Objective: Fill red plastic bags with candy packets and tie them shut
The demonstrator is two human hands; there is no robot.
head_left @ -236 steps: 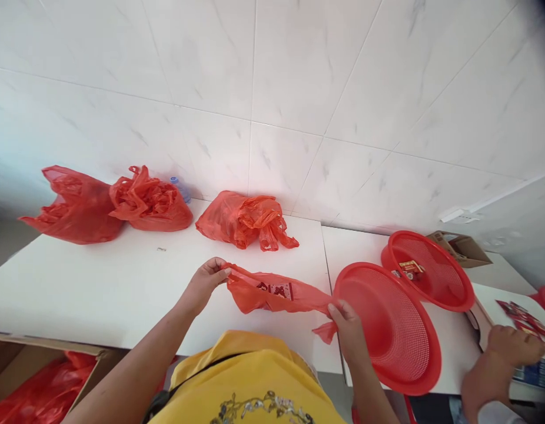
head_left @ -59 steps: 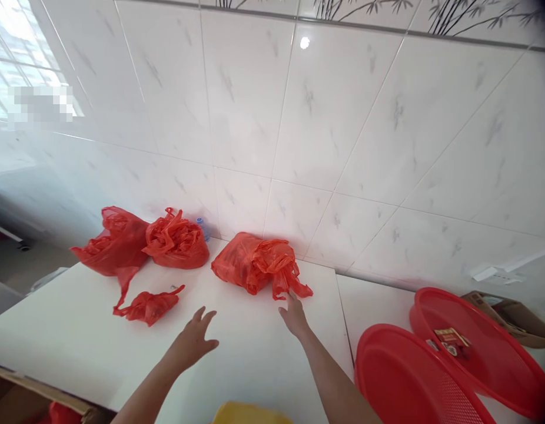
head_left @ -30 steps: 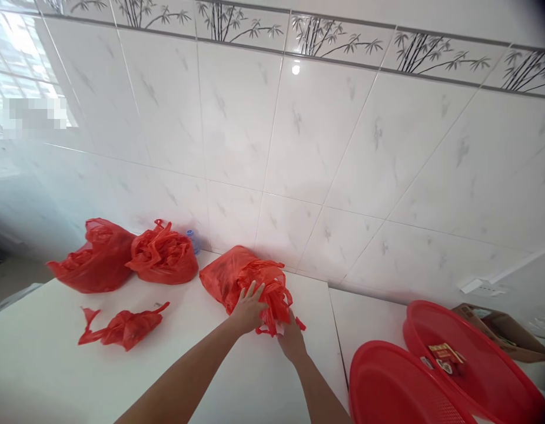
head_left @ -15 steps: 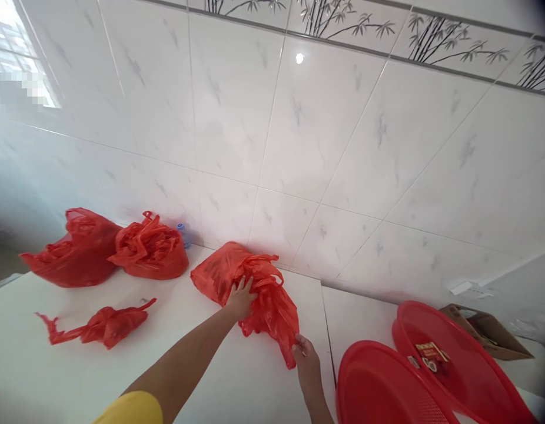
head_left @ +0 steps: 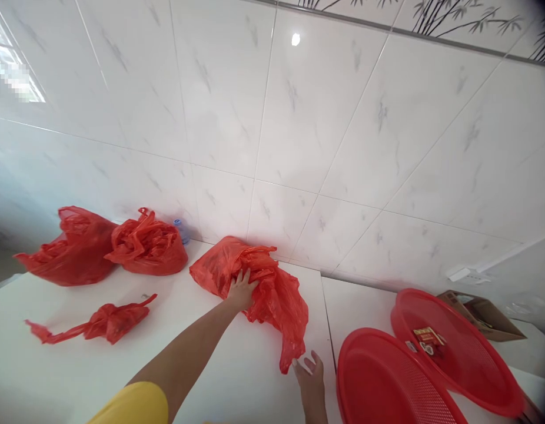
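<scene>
A full red plastic bag [head_left: 217, 265] lies on its side on the white table, its crumpled mouth spreading to the right and trailing toward the table's front. My left hand [head_left: 242, 290] rests on the gathered middle of the bag with fingers spread. Beside the bag's trailing end is my right hand [head_left: 311, 377], fingers apart; one fingertip is at the plastic, and whether it touches cannot be made out. The bag's contents are hidden by the red film.
Two bulging red bags [head_left: 80, 253] stand at the back left, with a clear bottle [head_left: 182, 232] behind. A small knotted red bag [head_left: 116, 323] lies before them. Two red plastic baskets [head_left: 374, 377] and a cardboard box [head_left: 497, 327] are on the right. Behind rises a tiled wall [head_left: 299, 118].
My right hand has let go of the bag's end and its fingers have spread. That end hangs looser, slightly further right. My left hand stays on the bag. The view has tilted a little.
</scene>
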